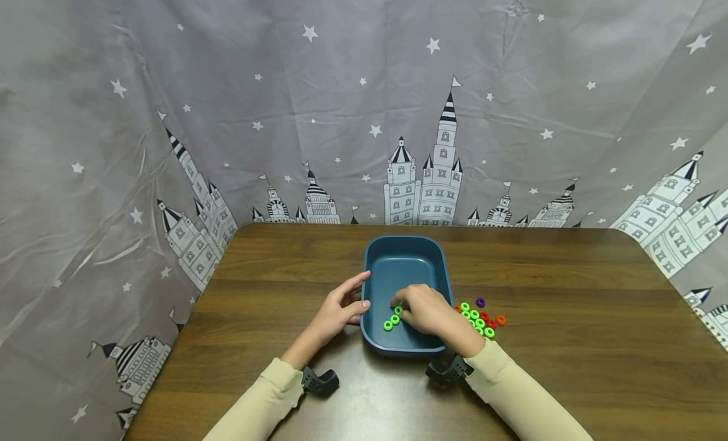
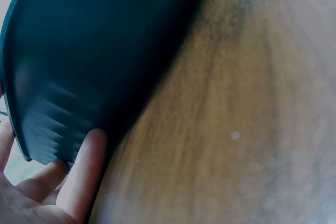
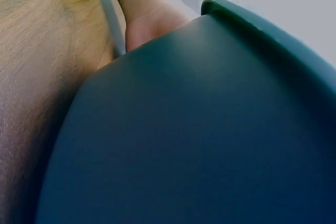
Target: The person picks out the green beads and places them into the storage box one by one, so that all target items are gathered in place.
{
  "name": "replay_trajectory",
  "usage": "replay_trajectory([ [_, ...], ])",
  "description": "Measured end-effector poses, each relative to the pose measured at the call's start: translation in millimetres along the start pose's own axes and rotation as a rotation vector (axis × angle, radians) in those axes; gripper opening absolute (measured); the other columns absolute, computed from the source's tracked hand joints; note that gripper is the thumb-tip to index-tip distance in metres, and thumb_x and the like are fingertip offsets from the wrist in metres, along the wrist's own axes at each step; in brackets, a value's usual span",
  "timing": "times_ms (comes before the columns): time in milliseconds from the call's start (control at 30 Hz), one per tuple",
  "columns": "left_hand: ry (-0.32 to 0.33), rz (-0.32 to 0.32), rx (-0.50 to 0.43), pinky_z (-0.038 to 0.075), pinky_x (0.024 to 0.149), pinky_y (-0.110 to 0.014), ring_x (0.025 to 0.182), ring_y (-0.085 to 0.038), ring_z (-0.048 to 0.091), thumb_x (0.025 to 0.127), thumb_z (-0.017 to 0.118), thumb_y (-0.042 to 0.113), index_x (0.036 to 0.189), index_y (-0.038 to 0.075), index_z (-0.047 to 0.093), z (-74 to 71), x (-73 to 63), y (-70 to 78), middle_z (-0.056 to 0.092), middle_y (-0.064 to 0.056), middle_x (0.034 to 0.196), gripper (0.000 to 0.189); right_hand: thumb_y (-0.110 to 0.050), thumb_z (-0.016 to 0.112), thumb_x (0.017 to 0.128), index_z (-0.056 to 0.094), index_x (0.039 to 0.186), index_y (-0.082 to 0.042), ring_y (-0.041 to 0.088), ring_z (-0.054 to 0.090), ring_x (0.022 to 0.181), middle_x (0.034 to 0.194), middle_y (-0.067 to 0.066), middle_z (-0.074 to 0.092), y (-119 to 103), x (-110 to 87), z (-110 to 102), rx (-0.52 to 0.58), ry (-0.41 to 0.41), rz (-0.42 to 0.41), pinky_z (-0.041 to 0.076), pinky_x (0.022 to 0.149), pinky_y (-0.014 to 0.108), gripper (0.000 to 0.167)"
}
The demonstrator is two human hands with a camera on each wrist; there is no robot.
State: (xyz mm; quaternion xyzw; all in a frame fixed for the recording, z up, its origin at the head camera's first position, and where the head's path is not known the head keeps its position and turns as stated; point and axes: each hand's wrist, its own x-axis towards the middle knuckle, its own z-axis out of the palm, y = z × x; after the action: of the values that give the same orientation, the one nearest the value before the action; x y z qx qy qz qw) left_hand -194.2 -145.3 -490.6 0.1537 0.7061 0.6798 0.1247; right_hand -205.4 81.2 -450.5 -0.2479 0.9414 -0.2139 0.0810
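Observation:
A dark blue rectangular tray (image 1: 406,268) with raised walls stands on the wooden table. The left hand (image 1: 337,308) holds its left side, thumb and index finger at the rim. Other fingers (image 2: 86,174) lie against the ribbed outer wall in the left wrist view. Over the right wall, the right hand (image 1: 423,309) reaches down into the tray with bent fingers. Green ring beads (image 1: 388,326) form a short slanting row on the tray floor. The uppermost green bead (image 1: 398,310) sits between the right index finger and thumb. In the right wrist view the tray's wall (image 3: 173,129) hides that hand's fingertips.
Right of the tray lies a loose pile of ring beads (image 1: 489,333), green, red and orange, partly behind the right forearm. One purple bead (image 1: 480,302) lies at the pile's far side. Behind the table (image 1: 569,283) hangs a grey curtain (image 1: 352,81) printed with castles and stars.

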Motion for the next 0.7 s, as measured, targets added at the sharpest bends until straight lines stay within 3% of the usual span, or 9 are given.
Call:
replay_trajectory([
  [400, 0.000, -0.006, 0.004, 0.064, 0.081, -0.035, 0.138, -0.051, 0.048, 0.099, 0.060, 0.008, 0.159, 0.009, 0.034, 0.1, 0.7, -0.2, 0.037, -0.030, 0.159, 0.066, 0.001, 0.072, 0.084, 0.079, 0.099, -0.008, 0.012, 0.054, 0.069, 0.075, -0.001, 0.066, 0.2, 0.4, 0.0, 0.006, 0.023, 0.010, 0.046, 0.059, 0.029, 0.019],
  [700, 0.003, -0.003, 0.005, 0.064, 0.080, -0.034, 0.138, -0.051, 0.048, 0.098, 0.060, 0.007, 0.159, 0.009, 0.035, 0.0, 0.5, -0.4, 0.037, -0.031, 0.158, 0.066, 0.003, 0.070, 0.084, 0.079, 0.100, -0.005, 0.011, 0.053, 0.069, 0.076, 0.000, 0.066, 2.8, 0.2, 2.0, 0.056, 0.005, -0.066, 0.043, 0.060, 0.026, 0.020],
])
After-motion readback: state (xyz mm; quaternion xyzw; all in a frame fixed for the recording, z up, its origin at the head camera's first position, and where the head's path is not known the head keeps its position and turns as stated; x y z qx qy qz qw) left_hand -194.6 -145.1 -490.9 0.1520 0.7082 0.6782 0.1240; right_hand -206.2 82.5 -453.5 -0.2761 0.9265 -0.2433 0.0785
